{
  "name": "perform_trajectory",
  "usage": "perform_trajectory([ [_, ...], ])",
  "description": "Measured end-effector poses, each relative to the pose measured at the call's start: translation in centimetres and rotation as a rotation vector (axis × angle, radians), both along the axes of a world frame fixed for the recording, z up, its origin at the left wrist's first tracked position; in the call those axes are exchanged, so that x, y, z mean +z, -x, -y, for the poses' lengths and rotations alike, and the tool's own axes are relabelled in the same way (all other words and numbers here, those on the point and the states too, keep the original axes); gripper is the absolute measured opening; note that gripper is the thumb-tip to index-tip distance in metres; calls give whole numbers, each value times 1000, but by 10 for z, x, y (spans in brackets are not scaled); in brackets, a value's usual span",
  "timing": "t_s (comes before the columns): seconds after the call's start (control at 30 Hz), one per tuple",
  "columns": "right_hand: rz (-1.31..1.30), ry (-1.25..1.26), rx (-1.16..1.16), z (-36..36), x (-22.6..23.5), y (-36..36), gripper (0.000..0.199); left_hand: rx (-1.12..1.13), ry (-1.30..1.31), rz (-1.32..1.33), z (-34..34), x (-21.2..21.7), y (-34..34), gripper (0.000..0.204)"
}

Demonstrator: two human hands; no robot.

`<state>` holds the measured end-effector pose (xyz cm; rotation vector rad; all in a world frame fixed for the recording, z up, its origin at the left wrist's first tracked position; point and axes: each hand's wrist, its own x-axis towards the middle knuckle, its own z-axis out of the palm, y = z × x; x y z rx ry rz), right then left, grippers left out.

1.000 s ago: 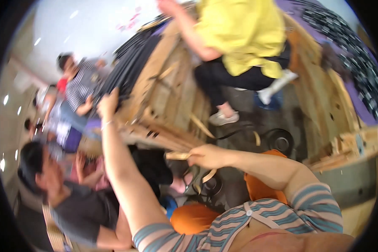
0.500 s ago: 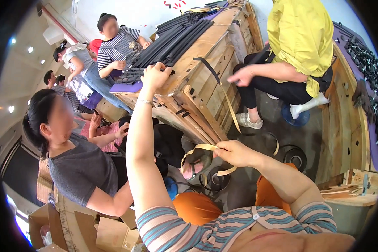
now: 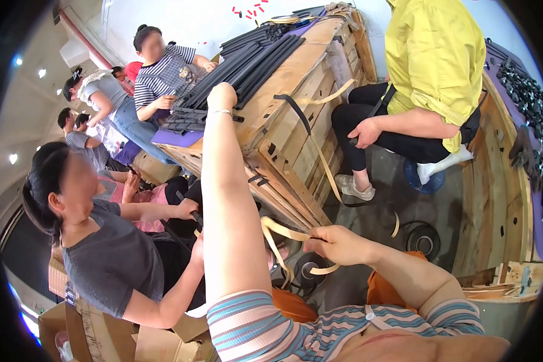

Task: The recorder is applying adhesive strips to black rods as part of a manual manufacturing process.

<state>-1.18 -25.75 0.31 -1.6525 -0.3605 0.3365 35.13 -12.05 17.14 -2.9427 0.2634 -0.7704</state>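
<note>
My left arm stretches up to the crate's top, where my left hand [image 3: 222, 96] is over the pile of dark strips [image 3: 253, 66]. Its fingers bend down out of sight, so what they touch is hidden. Lower down, in front of my lap, my right hand [image 3: 335, 244] is closed with thumb and fingers pressed together on a cream-coloured strip [image 3: 283, 230]. One length of that strip bends left and droops from the hand. A curled cream end [image 3: 326, 270] hangs just beneath my fingers.
A wooden crate [image 3: 298, 163] stands ahead, with a dark strip with a cream side [image 3: 323, 158] hanging down its face. A person in yellow [image 3: 434, 78] sits at the right, one in grey [image 3: 120, 253] at the left. Black coils [image 3: 422, 241] lie on the floor. Cardboard boxes [image 3: 157, 344] stand lower left.
My left hand has shifted slightly up and its fingers have dropped from view. The right hand keeps the cream strip, slightly lower. The person in yellow has drawn a hand back from the hanging strip.
</note>
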Motion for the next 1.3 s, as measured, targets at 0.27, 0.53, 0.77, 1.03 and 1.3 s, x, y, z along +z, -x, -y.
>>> perform_trajectory([
  [0.27,27,27,11,9,5,2,21,32,-189,412,15,-14,2,15],
  [0.53,45,2,-87,7,-15,-9,21,95,44,-16,5,30,36,31],
  [0.77,48,12,-263,19,-22,-12,26,-205,979,-380,-96,-1,162,9],
  [1.03,47,-87,-231,20,-18,-7,24,-718,1390,-577,-114,-82,327,11],
  [1.3,8,-187,-466,12,-17,-6,25,-1162,1589,-669,-72,-111,367,29],
])
